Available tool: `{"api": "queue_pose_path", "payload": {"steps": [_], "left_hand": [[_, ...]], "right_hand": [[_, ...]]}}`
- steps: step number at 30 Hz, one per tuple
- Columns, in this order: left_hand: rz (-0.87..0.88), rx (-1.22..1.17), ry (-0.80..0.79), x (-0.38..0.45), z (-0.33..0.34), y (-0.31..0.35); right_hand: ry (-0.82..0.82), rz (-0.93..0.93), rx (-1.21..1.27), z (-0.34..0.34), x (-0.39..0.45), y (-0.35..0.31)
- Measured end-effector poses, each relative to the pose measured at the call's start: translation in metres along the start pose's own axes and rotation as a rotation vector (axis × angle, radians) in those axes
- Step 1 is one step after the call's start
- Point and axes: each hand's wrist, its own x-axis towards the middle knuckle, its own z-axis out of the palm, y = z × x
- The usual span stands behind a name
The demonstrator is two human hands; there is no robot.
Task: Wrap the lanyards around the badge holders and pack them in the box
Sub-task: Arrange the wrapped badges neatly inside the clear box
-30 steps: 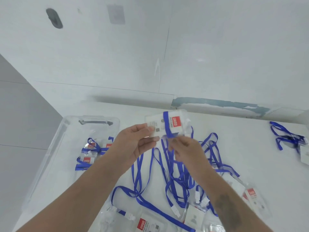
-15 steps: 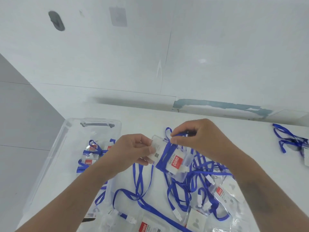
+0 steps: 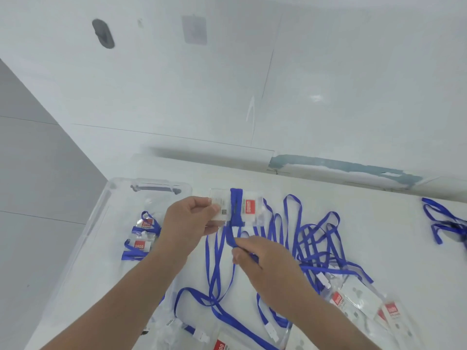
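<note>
Since half a second back the right hand (image 3: 262,261) has swung from above the badge holder (image 3: 236,207) down to just below it, and the holder has tipped back up so its long side runs left to right again. Left hand (image 3: 188,218) pinches the holder's left end between thumb and fingers, holding it up off the table (image 3: 379,236) near the box's (image 3: 101,213) far right corner. Right hand's fingers are curled on the blue lanyard (image 3: 233,231), pinching the strap right where it drops off the holder's lower edge. A couple of turns already sit across the middle of the holder, running crosswise to its long axis, next to the red label. So the thing that matters: the strap leaves the holder straight down toward the right hand, which is nearer the person than the holder, and the wrap goes around the short way. Next pass probably means taking the strap under and up behind the holder, while the left hand keeps it level. Plenty of loose strap hangs down to the table, tangled in with the pile of other lanyards (image 3: 310,236), so it may snag. Two wrapped badges (image 3: 141,238) lie in the box, at the left.
</note>
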Motion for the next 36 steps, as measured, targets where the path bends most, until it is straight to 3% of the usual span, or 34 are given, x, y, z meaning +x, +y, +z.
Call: {"api": "queue_pose_path", "payload": {"steps": [3, 6, 10, 14, 16, 19, 21, 26, 32, 36], "left_hand": [[0.080, 0.223, -0.051, -0.003, -0.010, -0.002], [0.058, 0.302, -0.204, -0.009, -0.017, 0.000], [-0.039, 0.269, -0.480, -0.018, -0.024, 0.010], [-0.107, 0.057, -0.696, -0.022, -0.030, 0.014], [-0.141, -0.104, -0.669, -0.024, -0.029, 0.012], [-0.191, -0.273, -0.547, -0.030, -0.021, 0.009], [-0.221, -0.346, -0.467, -0.033, -0.018, 0.005], [-0.257, -0.447, -0.253, -0.034, -0.024, -0.003], [-0.247, -0.505, -0.115, -0.039, -0.038, -0.010], [-0.261, -0.566, -0.089, -0.042, -0.052, -0.016]], "right_hand": [[0.067, -0.086, -0.173, -0.031, 0.002, -0.009], [0.116, -0.094, -0.118, -0.067, 0.012, -0.012], [-0.056, -0.039, 0.317, -0.090, 0.029, -0.015], [-0.204, 0.073, 0.894, -0.075, 0.042, -0.002], [-0.226, 0.158, 1.192, -0.055, 0.046, 0.003], [-0.180, 0.217, 1.448, -0.020, 0.047, 0.014], [-0.133, 0.089, 1.570, -0.004, 0.046, 0.011], [-0.033, 0.175, 1.514, -0.006, 0.041, -0.017], [-0.007, 0.124, 0.852, -0.006, 0.057, -0.029], [-0.023, 0.107, 0.693, -0.001, 0.070, -0.045]]}}
